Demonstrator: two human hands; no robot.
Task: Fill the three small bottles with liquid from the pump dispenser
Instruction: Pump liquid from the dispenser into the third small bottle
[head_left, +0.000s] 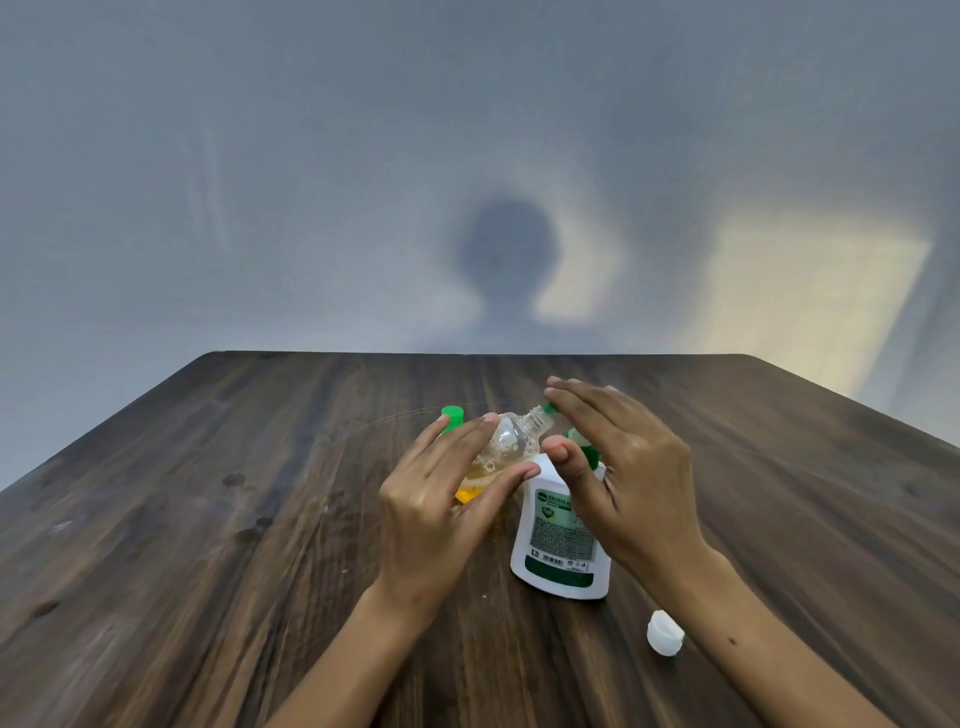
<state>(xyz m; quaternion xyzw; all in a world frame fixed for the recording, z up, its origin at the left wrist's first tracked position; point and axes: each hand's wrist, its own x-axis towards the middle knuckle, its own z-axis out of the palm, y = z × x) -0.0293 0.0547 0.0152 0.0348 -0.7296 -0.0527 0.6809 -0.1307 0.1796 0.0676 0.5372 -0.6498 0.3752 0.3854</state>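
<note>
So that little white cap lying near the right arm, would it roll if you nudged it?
The white cap looks round and lies tilted on the smooth wooden table, so it would probably roll or skid. It seems small, thin plastic, so likely very light and easily flicked away.

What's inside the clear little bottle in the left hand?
The tilted clear bottle holds yellowish liquid with bubbles pooled in its lower part; the neck end looks empty. The left hand covers the bottom, so the exact fill level cannot be seen.
</note>
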